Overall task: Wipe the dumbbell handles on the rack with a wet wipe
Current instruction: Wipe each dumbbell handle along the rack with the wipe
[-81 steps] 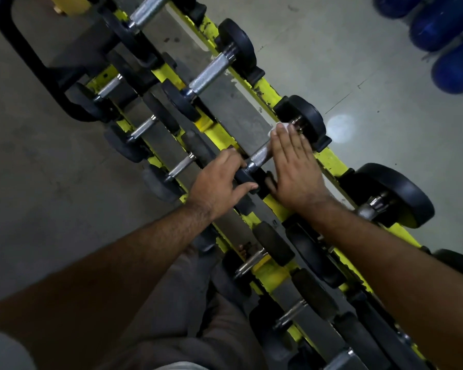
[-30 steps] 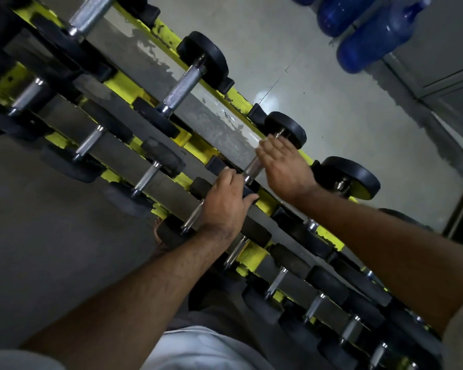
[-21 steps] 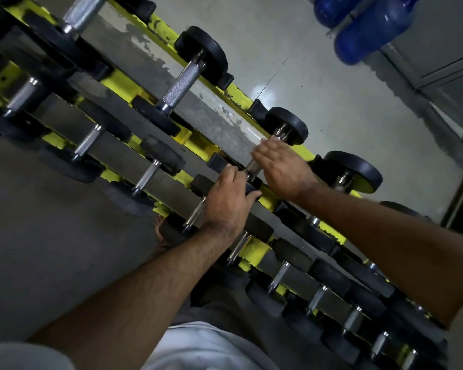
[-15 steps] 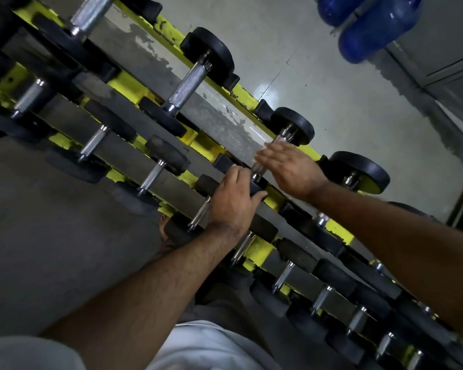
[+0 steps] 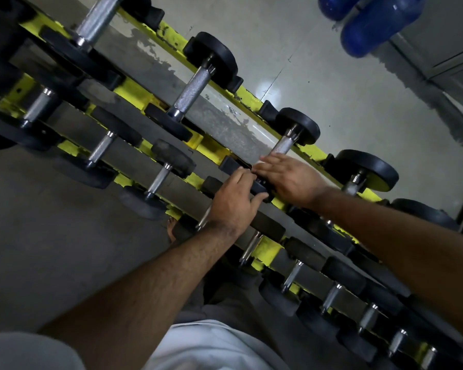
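A dumbbell with a knurled steel handle (image 5: 284, 144) and black round heads lies across the top tier of the yellow and grey rack (image 5: 129, 88). My right hand (image 5: 292, 177) lies with straight fingers over the near end of that handle, pressing a white wet wipe (image 5: 259, 164) whose edge peeks out at the fingertips. My left hand (image 5: 233, 201) grips the near black head (image 5: 259, 189) of the same dumbbell, fingers curled over it and thumb beside it. The far head (image 5: 302, 126) is uncovered.
A larger dumbbell (image 5: 195, 86) lies to the left on the same tier and another (image 5: 364, 169) to the right. Several smaller dumbbells (image 5: 159, 178) fill the lower tiers. Blue water jugs (image 5: 380, 22) stand on the grey floor beyond the rack.
My right hand has slid with the wipe down the handle toward the near head, baring more steel at the far end. My left hand has kept its hold.
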Action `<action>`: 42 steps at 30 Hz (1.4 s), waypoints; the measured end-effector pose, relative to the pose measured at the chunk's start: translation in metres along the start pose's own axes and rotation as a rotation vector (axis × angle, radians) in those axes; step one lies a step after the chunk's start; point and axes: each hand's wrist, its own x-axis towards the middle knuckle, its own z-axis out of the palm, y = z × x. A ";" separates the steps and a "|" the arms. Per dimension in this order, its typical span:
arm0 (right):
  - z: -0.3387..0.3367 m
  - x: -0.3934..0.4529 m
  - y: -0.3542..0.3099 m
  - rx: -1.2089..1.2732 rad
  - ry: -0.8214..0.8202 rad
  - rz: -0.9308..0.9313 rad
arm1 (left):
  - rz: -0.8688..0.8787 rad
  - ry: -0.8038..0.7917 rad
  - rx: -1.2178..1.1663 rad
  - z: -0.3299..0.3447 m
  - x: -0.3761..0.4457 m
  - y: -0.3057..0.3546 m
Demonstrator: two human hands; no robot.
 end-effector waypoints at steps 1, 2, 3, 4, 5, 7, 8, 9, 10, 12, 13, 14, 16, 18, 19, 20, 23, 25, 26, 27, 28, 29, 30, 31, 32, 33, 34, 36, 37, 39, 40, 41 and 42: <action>-0.006 0.001 0.007 -0.018 0.016 0.051 | -0.003 -0.006 0.004 0.000 0.000 0.000; -0.010 0.002 0.014 -0.037 0.049 0.135 | -0.009 -0.011 0.006 0.001 0.000 0.000; -0.011 0.001 0.015 -0.052 0.067 0.211 | -0.012 -0.014 0.006 0.001 -0.001 0.001; -0.009 0.001 0.011 -0.066 0.069 0.230 | -0.014 -0.013 0.003 0.001 -0.001 0.001; -0.002 0.002 0.003 -0.060 0.042 0.185 | -0.011 -0.011 0.000 0.001 -0.001 0.001; 0.009 0.001 -0.006 -0.005 -0.028 0.013 | 0.000 -0.009 0.001 0.000 -0.002 0.003; 0.006 0.001 -0.003 0.018 -0.049 -0.023 | 0.002 -0.010 0.005 -0.001 -0.002 0.004; 0.000 0.003 0.004 0.023 -0.041 0.004 | -0.002 -0.012 0.011 -0.001 -0.001 0.004; -0.006 0.005 0.011 0.017 -0.004 0.065 | -0.009 -0.015 0.019 -0.001 -0.001 0.004; -0.012 0.005 0.015 -0.013 0.056 0.187 | -0.017 -0.022 0.029 -0.001 -0.001 0.004; -0.008 0.004 0.011 -0.034 0.064 0.195 | -0.016 -0.021 0.033 -0.001 -0.001 0.004; -0.002 0.004 0.005 -0.040 0.062 0.165 | -0.011 -0.019 0.036 -0.001 -0.001 0.005; 0.003 0.003 0.004 -0.026 0.051 0.076 | -0.009 -0.019 0.039 -0.002 -0.002 0.007; -0.004 0.003 0.017 -0.034 0.088 0.123 | -0.018 -0.031 0.054 -0.002 -0.002 0.008; -0.007 0.004 0.021 -0.042 0.114 0.190 | -0.023 -0.037 0.061 -0.002 -0.002 0.007; -0.008 0.004 0.020 -0.048 0.131 0.240 | -0.027 -0.040 0.064 -0.002 -0.002 0.007; 0.007 0.000 0.001 -0.015 0.089 0.122 | -0.019 -0.039 0.065 -0.003 -0.001 0.007; 0.003 -0.004 0.006 -0.005 0.052 0.090 | -0.016 -0.043 0.074 -0.002 -0.002 0.008; -0.003 -0.004 0.015 -0.017 0.071 0.162 | -0.019 -0.047 0.077 -0.002 -0.002 0.009; -0.007 -0.002 0.020 -0.029 0.092 0.258 | -0.022 -0.051 0.080 -0.002 -0.002 0.009; -0.009 -0.001 0.020 -0.036 0.101 0.338 | -0.024 -0.052 0.081 -0.002 -0.002 0.009; -0.009 0.001 0.016 -0.041 0.089 0.370 | -0.024 -0.050 0.083 -0.002 -0.002 0.008; -0.005 0.002 0.010 -0.039 0.066 0.361 | -0.021 -0.050 0.088 -0.002 -0.002 0.007; -0.001 0.003 0.006 -0.037 0.041 0.334 | -0.020 -0.050 0.094 -0.002 -0.002 0.007; 0.000 0.003 0.005 -0.045 0.030 0.311 | -0.021 -0.050 0.101 -0.003 -0.002 0.008; -0.003 0.003 0.007 -0.056 0.030 0.325 | -0.022 -0.054 0.107 -0.002 -0.002 0.009; -0.007 0.004 0.010 -0.067 0.034 0.373 | -0.022 -0.058 0.110 -0.003 -0.002 0.009; -0.010 0.005 0.011 -0.081 0.022 0.455 | -0.015 -0.056 0.115 -0.002 -0.001 0.009; -0.008 0.005 0.009 -0.086 0.008 0.457 | -0.013 -0.053 0.117 -0.002 -0.001 0.009; -0.006 0.004 0.009 -0.104 -0.016 0.418 | -0.012 -0.054 0.119 -0.002 -0.001 0.009; -0.007 0.004 0.010 -0.119 -0.013 0.422 | -0.010 -0.056 0.124 -0.002 -0.002 0.009; -0.009 0.005 0.010 -0.125 -0.013 0.449 | -0.009 -0.058 0.127 -0.001 -0.002 0.009; -0.009 0.006 0.008 -0.128 -0.019 0.477 | -0.006 -0.056 0.128 -0.001 -0.002 0.009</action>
